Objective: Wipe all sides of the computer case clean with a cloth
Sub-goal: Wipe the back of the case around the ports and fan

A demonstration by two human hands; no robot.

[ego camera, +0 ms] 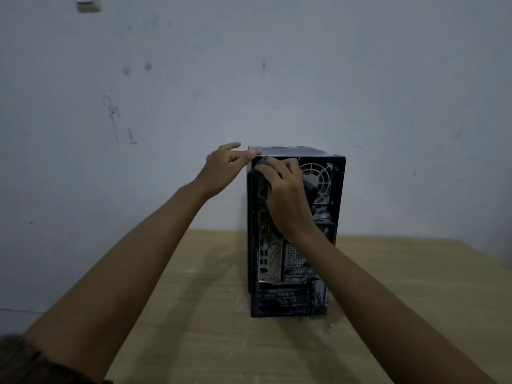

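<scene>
A black computer case [296,289] stands upright on the wooden table [210,328], its rear panel with fan grille and ports facing me. My right hand [285,195] presses a grey cloth [310,187] against the upper left part of that rear panel, fingers curled over the cloth. My left hand [221,170] reaches to the case's top left corner; its thumb and fingertips touch the top edge, the fingers mostly straight. The cloth is largely hidden under my right hand.
A bare grey wall [249,79] rises right behind the table and case. A light switch [87,2] is at the top left of the wall. Dust streaks and pale specks lie on the tabletop around the case.
</scene>
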